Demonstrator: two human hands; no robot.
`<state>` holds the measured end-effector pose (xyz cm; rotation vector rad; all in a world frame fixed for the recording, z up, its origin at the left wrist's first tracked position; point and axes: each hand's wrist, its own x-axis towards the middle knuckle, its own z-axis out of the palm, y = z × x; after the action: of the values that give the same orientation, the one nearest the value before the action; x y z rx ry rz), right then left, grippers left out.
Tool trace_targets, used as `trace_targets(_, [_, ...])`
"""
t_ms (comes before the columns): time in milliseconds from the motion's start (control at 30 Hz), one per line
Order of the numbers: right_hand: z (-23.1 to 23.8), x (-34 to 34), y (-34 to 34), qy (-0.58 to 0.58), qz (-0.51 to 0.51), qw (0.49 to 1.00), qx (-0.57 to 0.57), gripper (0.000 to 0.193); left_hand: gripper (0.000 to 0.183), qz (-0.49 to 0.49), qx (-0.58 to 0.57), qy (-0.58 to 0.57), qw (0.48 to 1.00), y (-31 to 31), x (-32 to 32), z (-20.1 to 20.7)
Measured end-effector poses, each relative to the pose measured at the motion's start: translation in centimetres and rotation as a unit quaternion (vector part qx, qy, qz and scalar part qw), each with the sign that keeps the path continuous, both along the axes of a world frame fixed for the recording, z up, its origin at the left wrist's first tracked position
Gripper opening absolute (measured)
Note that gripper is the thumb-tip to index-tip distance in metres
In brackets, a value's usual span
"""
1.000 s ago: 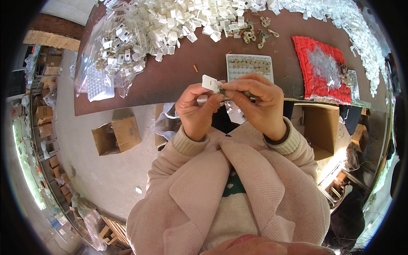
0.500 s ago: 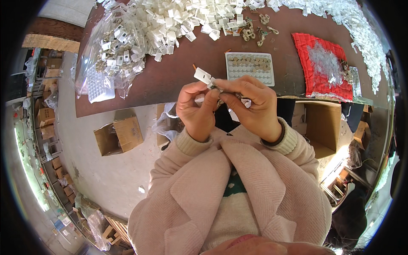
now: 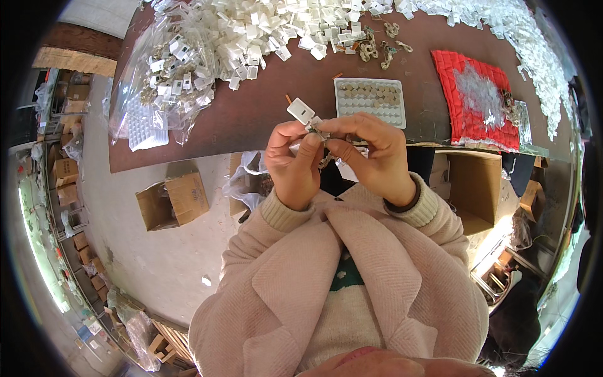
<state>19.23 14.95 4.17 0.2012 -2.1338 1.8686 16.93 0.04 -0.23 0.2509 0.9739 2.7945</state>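
Above the table's near edge, my left hand (image 3: 293, 168) is closed with thumb and fingers round the lower end of a small white plastic case (image 3: 301, 111) that has a dark slot in its face. The case sticks up, tilted to the left, beyond the fingertips. My right hand (image 3: 375, 154) meets it from the right, its thumb and index finger pinched near the same lower end. What lies between the right fingertips is mostly hidden. A beige bundle of thin wire (image 3: 325, 161) hangs below, between the two hands.
Many white plastic cases (image 3: 264, 28) are heaped at the back of the brown table (image 3: 264, 107). Left lies a clear bag (image 3: 169, 81) of wired cases. A white tray (image 3: 369, 122) of round pieces and a red cloth (image 3: 449, 94) with clear parts lie right. Cardboard boxes (image 3: 187, 198) stand below.
The white case has turned so that its slotted face shows more broadly. Both hands keep nearly the same place, with small shifts of the fingers.
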Motion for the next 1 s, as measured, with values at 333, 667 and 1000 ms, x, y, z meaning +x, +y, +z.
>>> trace_targets(333, [-0.8, 1.3, 0.5, 0.070, -0.076, 0.970, 0.222, 0.025, 0.016, -0.016, -0.084, -0.086, 0.993, 0.7, 0.2, -1.1])
trace_targets(667, [-2.3, 1.5, 3.1, -0.021, -0.040, 0.987, 0.154, 0.024, 0.016, -0.093, -0.079, -0.185, 0.975, 0.7, 0.1, -2.2])
trace_targets(1000, [-6.3, -1.2, 6.7, 0.040, -0.208, 0.899, 0.384, 0.020, 0.018, -0.087, -0.044, -0.172, 0.980, 0.6, -0.6, -2.7])
